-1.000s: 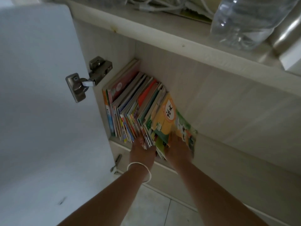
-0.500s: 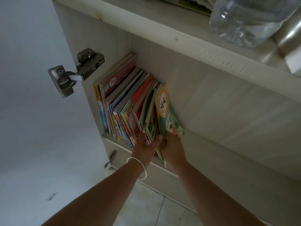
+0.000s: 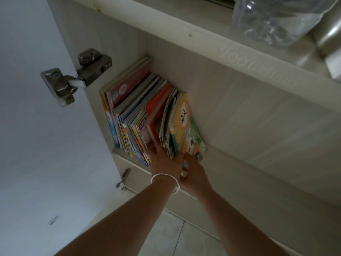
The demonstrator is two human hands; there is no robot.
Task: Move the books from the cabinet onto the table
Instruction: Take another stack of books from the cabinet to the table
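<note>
We're looking down into the open cabinet, and the books stand in a tight leaning row at about nine o'clock of the shelf, pressed against the left wall just below the door hinge. Our left hand, a bangle on its wrist, has its fingers pushed in among the lower edges near the middle of the row; we can't tell whether that grip is closed on anything, because the fingertips are buried between the covers. Our right hand sits at the row's three o'clock end, its grip wrapped around the bottom of the yellow-green book, which tilts outward from the rest. So by our read the job is barely begun: we judge the hands are separating or gathering a bundle, and nothing has been lifted free. Every book we can see sits inside the cabinet, and no desk appears in view at all. At one o'clock, on top of the cabinet, lies a clear plastic bottle. The whole row is left to carry.
</note>
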